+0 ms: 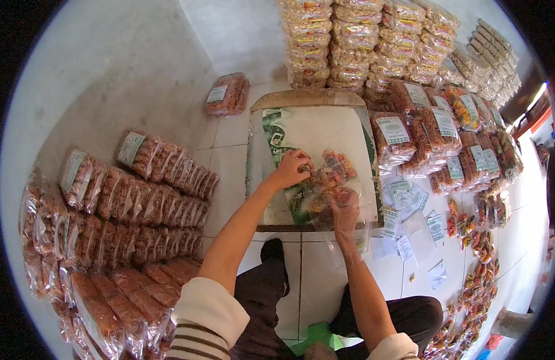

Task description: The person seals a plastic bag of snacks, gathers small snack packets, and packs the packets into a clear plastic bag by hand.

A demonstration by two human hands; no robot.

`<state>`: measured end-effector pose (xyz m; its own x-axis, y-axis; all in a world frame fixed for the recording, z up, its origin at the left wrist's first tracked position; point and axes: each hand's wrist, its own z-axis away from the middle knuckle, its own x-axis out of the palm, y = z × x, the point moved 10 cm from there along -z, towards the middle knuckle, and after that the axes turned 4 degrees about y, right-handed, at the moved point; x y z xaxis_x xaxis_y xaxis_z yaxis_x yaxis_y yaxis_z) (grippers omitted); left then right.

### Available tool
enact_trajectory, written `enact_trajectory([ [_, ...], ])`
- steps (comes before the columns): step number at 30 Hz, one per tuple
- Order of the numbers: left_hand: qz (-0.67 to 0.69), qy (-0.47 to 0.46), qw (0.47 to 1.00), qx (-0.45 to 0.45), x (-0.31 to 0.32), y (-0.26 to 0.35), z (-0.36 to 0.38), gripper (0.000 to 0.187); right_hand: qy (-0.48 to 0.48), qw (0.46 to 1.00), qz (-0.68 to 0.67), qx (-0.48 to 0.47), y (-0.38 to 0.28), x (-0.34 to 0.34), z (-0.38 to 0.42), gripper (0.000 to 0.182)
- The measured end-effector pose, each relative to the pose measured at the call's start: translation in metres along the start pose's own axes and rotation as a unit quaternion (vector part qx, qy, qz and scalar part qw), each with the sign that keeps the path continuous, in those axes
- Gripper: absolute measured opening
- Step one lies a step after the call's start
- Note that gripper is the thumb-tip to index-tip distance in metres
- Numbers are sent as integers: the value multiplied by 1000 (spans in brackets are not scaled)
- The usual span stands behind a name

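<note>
Over a low board (316, 129) with a green and white sheet on it, both my hands work at a clear plastic bag (364, 207) with small packs of colourful snacks (340, 165) at it. My left hand (292, 169) is closed, thumb and fingers pinched at the left side of the snack packs. Lower and to the right, my right hand (344, 210) is closed around the bag, and the film overlaps its fingers. Some of the packs are hidden behind the hands and the shiny plastic.
Rows of brown snack bags (133, 192) line the left. Tall stacks of pale snack bags (355, 45) stand behind the board, and labelled packs (424, 126) at right. Paper labels (403, 195) and strings of colourful packs (478, 276) lie on the tiles. One brown pack (227, 96) sits back left.
</note>
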<state>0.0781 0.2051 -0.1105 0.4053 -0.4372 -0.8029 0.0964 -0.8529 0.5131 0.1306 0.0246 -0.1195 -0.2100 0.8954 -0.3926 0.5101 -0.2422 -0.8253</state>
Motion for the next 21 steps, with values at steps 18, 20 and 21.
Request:
enact_trajectory([
  [18, -22, 81, 986, -142, 2, -14, -1, 39, -93, 972, -179, 116, 22, 24, 6, 59],
  [20, -12, 236, 951, -200, -14, -25, 16, 49, -90, 984, -144, 56, 12, 8, 18, 56],
  [21, -13, 236, 951, -197, -7, -19, 20, 49, -85, 991, -106, -5, 1, -2, 24, 54],
])
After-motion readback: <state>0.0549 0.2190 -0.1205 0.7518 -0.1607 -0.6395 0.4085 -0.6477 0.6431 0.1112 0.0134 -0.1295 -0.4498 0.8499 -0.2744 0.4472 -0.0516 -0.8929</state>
